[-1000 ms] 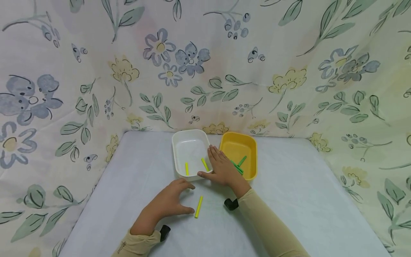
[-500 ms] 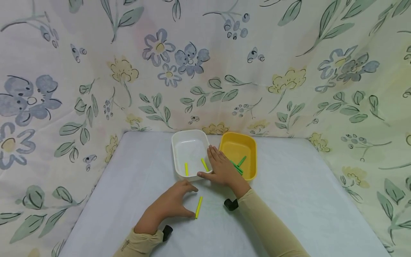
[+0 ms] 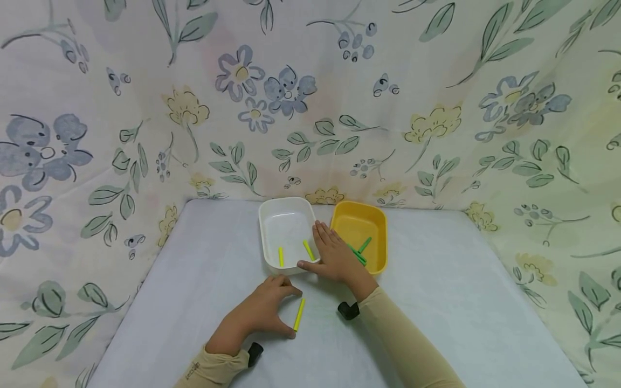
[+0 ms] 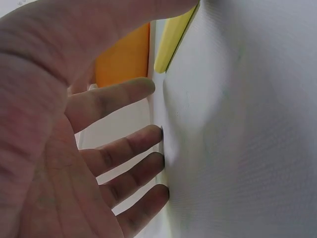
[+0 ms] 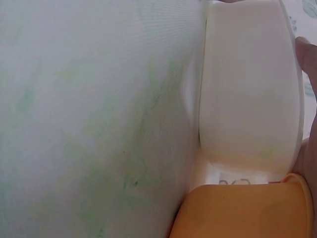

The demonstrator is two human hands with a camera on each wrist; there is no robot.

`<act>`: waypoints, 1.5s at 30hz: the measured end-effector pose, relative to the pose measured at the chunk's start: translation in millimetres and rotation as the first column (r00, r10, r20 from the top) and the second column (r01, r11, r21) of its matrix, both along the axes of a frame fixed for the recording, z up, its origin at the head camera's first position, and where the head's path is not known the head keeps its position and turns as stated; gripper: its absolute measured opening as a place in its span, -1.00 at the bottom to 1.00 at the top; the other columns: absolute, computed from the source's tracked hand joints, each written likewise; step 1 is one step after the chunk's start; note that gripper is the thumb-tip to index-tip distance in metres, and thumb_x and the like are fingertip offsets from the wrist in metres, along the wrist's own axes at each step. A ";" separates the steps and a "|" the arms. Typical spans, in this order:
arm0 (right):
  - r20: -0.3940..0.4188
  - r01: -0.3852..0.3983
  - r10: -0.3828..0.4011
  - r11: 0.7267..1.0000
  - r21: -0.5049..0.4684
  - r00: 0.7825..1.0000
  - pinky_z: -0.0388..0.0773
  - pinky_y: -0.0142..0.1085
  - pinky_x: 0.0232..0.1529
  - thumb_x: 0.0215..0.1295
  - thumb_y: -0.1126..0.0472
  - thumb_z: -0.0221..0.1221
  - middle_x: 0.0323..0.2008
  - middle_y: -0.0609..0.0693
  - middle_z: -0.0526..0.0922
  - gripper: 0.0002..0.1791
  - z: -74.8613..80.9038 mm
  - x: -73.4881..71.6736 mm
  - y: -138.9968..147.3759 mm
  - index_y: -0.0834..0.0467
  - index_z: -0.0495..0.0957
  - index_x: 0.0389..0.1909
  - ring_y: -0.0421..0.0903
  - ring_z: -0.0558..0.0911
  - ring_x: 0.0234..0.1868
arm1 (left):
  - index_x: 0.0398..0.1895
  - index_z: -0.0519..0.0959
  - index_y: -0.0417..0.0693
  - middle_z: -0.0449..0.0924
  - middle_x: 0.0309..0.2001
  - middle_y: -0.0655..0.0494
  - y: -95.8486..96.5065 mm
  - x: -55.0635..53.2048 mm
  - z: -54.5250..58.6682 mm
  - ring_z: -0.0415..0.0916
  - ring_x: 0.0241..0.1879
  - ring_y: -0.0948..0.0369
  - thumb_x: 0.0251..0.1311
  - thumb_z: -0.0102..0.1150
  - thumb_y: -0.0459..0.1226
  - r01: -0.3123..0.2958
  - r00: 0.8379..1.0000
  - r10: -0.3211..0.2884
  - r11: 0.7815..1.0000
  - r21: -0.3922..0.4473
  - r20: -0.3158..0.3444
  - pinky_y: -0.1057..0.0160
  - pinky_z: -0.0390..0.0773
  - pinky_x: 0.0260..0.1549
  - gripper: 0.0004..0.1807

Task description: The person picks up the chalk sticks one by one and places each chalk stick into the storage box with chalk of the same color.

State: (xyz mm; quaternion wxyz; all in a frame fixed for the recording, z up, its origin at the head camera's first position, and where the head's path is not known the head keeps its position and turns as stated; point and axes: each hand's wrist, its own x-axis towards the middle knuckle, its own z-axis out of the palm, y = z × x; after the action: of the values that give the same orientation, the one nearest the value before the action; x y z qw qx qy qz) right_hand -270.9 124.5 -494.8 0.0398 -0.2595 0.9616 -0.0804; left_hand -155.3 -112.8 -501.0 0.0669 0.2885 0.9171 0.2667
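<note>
On the white cloth lies a yellow stick (image 3: 299,314), with my left hand (image 3: 262,308) spread just to its left. The thumb touches or nearly touches the stick's near end, while the fingertips stand apart from its far end. Seen from the left wrist, the thumb covers part of the yellow stick (image 4: 173,39). My right hand (image 3: 335,256) rests on the near right corner of a white tub (image 3: 286,221), its fingers straight along the right side and thumb on the front rim. Inside that tub are two yellow sticks (image 3: 281,257).
Close to the white tub's right side stands a yellow-orange tub (image 3: 361,215) holding several green sticks (image 3: 365,245), partly hidden by the right hand. A floral cloth (image 3: 310,108) hangs behind the table (image 3: 451,291).
My left hand has moved a little right and nearer to the loose yellow stick, its thumb coming to the near end. The right hand has stayed on the white tub.
</note>
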 end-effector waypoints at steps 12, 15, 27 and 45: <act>0.012 0.011 -0.010 1.000 -0.010 1.000 -0.28 -0.11 0.73 0.26 -0.79 -0.33 0.74 -0.05 -0.39 0.33 2.4 -0.2 0.7 0.09 -0.33 0.73 -0.09 -0.30 0.76 | 0.26 0.69 0.10 0.46 0.09 0.16 2.8 -1.2 1.5 0.33 0.09 0.14 -0.23 0.76 0.08 0.006 1.000 -0.006 0.999 -0.032 -0.002 -0.01 0.51 0.12 -0.15; 0.012 0.010 -0.009 1.000 -0.016 1.000 -0.28 -0.11 0.74 0.27 -0.78 -0.31 0.74 -0.05 -0.39 0.33 2.5 0.1 0.8 0.10 -0.32 0.73 -0.09 -0.30 0.76 | 0.24 0.70 0.12 0.46 0.09 0.16 3.4 -0.9 1.9 0.32 0.08 0.15 -0.22 0.75 0.09 0.011 1.000 -0.011 0.999 -0.041 -0.005 0.01 0.49 0.11 -0.17; 0.004 -0.002 0.002 1.000 -0.011 1.000 -0.27 -0.12 0.74 0.27 -0.78 -0.32 0.74 -0.03 -0.38 0.33 0.4 0.5 0.6 0.12 -0.33 0.73 -0.08 -0.30 0.76 | 0.21 0.71 0.15 0.44 0.10 0.14 4.0 -3.1 -1.7 0.32 0.09 0.15 -0.23 0.74 0.12 0.013 1.000 -0.013 0.999 -0.052 0.006 -0.02 0.48 0.10 -0.19; 0.005 0.007 -0.007 1.000 -0.020 1.000 -0.27 -0.13 0.73 0.24 -0.80 -0.30 0.75 -0.05 -0.36 0.35 -1.6 -0.4 1.2 0.09 -0.31 0.73 -0.10 -0.29 0.76 | 0.16 0.68 0.07 0.48 0.14 0.20 -0.5 -3.0 1.2 0.36 0.22 0.13 -0.20 0.74 0.02 0.003 0.998 -0.003 1.000 -0.007 0.062 -0.09 0.52 0.25 -0.24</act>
State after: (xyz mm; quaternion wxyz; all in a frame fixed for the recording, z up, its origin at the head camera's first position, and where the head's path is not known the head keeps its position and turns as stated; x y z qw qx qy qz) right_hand -271.3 125.6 -496.4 0.0391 -0.2563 0.9615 -0.0907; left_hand -158.3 -113.3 -499.8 0.0967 0.2814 0.9151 0.2722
